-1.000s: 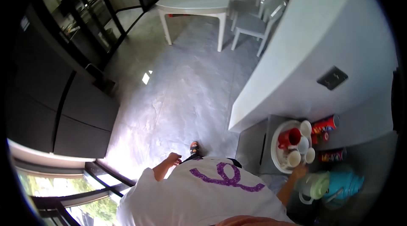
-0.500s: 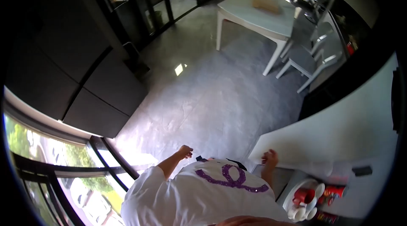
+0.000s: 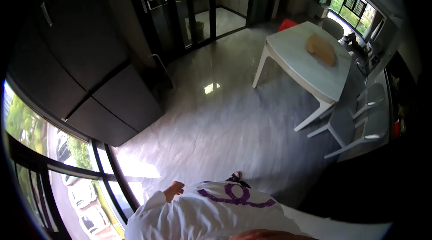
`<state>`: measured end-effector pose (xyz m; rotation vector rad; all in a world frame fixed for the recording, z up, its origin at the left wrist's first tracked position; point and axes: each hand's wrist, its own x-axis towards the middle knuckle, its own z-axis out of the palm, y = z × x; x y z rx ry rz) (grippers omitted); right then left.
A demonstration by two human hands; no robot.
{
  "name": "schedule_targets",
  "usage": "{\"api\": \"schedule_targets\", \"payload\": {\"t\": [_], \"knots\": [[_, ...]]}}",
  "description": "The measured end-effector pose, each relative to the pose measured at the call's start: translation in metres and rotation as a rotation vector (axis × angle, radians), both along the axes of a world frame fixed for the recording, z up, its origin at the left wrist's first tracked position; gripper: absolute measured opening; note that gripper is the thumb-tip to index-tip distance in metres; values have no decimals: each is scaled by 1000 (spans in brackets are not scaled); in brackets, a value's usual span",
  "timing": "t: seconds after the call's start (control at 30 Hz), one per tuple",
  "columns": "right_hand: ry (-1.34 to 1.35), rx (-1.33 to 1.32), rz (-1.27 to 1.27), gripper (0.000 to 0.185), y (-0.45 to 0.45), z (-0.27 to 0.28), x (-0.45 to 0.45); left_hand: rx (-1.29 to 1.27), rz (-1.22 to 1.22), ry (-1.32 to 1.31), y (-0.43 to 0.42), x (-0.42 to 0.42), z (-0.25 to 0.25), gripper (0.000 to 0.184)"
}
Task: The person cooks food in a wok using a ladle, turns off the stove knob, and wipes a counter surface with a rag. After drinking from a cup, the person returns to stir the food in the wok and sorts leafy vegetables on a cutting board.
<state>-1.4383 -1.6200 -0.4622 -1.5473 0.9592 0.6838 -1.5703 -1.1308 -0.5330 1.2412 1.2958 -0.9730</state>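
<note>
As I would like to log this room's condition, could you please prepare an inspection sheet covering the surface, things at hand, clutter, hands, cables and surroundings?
Surface: glossy grey marble-patterned floor, with bright light patches.
Things at hand: nothing seen held; a white fabric shirt with a purple motif is nearest the left hand.
Clutter: a brown boxy object on the white rectangular table; a red object, partly hidden, beyond it.
Hands: left loosely open, fingers partly bent; right not in view.
Cables: nothing seen.
Surroundings: pale grey chairs with open backs by the table; tall dark panelled unit on the left; black-framed glass doors ahead.
</note>
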Motion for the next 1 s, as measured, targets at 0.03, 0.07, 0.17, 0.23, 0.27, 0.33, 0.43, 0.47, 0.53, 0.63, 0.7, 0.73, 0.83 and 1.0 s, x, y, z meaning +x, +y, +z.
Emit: {"api": "schedule_targets", "payload": {"t": [0.03,0.07,0.17,0.23,0.27,0.33,0.43,0.47,0.53,0.63,0.7,0.73,0.83,1.0], "knots": [[-27,-1,-6,16,-3,-5,27,4,20,-54,2,16,18,28],[-64,2,-33,17,-5,-13,54,14,35,-121,-2,37,55,28],[-272,78,-59,21,22,62,148,63,44,-255,-25,109,155,29],[-386,235,37,17,59,141,226,-9,166,-251,-35,140,155,28],[-392,347,121,15,67,145,265,-8,191,-349,-45,157,168,27],[-352,327,100,13,109,189,320,-43,234,-468,-51,184,170,24],[-363,335,288,14,142,194,387,-78,243,-442,-43,208,126,25],[-378,316,346,12,150,191,403,-79,238,-419,-36,212,107,25],[-417,384,576,20,149,168,434,-71,244,-377,-18,219,71,25],[-341,168,811,25,151,150,466,-61,379,-292,19,237,46,25],[-568,-155,1424,18,153,133,487,-62,453,-299,45,261,45,25],[-1156,-528,1836,15,145,110,502,-59,444,-332,59,283,48,26],[-1027,-601,1849,13,164,118,530,49,146,-469,96,371,78,23],[-884,-189,1452,12,197,106,606,151,176,-459,125,578,134,25]]}}
